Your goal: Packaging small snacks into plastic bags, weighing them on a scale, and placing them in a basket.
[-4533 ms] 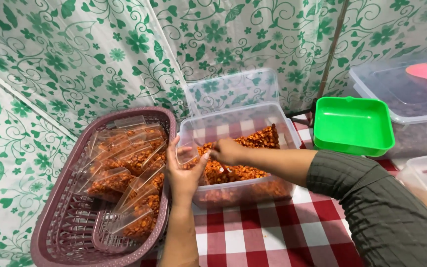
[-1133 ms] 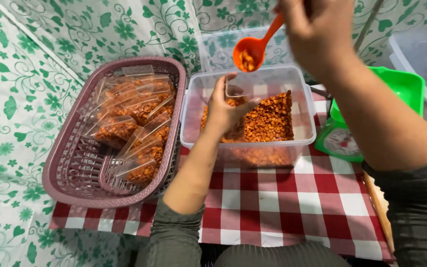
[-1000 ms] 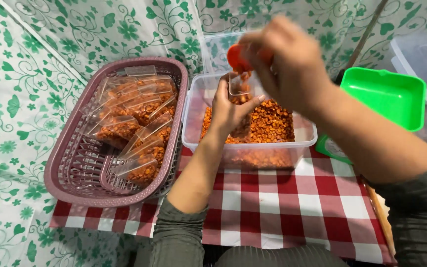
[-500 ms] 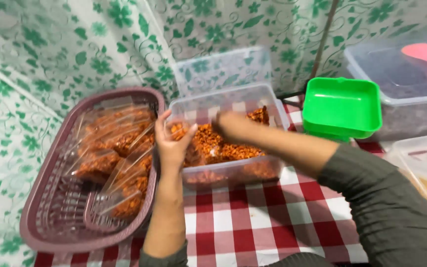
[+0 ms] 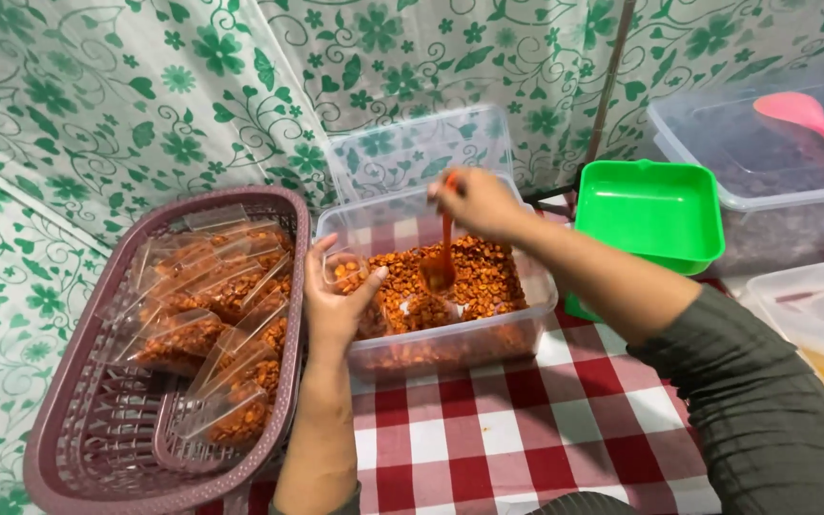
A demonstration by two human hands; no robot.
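Observation:
A clear plastic tub [image 5: 450,348] on the checked cloth holds orange-red dried kernels [image 5: 488,281]. My left hand [image 5: 334,303] grips a small clear bag [image 5: 347,272], partly filled with the kernels, at the tub's left side. My right hand [image 5: 474,202] holds an orange spoon [image 5: 444,250] by its handle, with the bowl dipped into the kernels. To the left, a mauve plastic basket [image 5: 69,420] carries several filled clear bags [image 5: 212,305].
The tub's clear lid [image 5: 417,157] leans against the green floral wall cloth behind. A green square tray [image 5: 648,212] stands to the right. Further right are a clear box [image 5: 765,172] with a pink spoon [image 5: 808,119] and another clear tub [image 5: 813,315].
My right hand has brought the spoon down from above the bag into the kernels. The left hand still holds the bag at the tub's left side.

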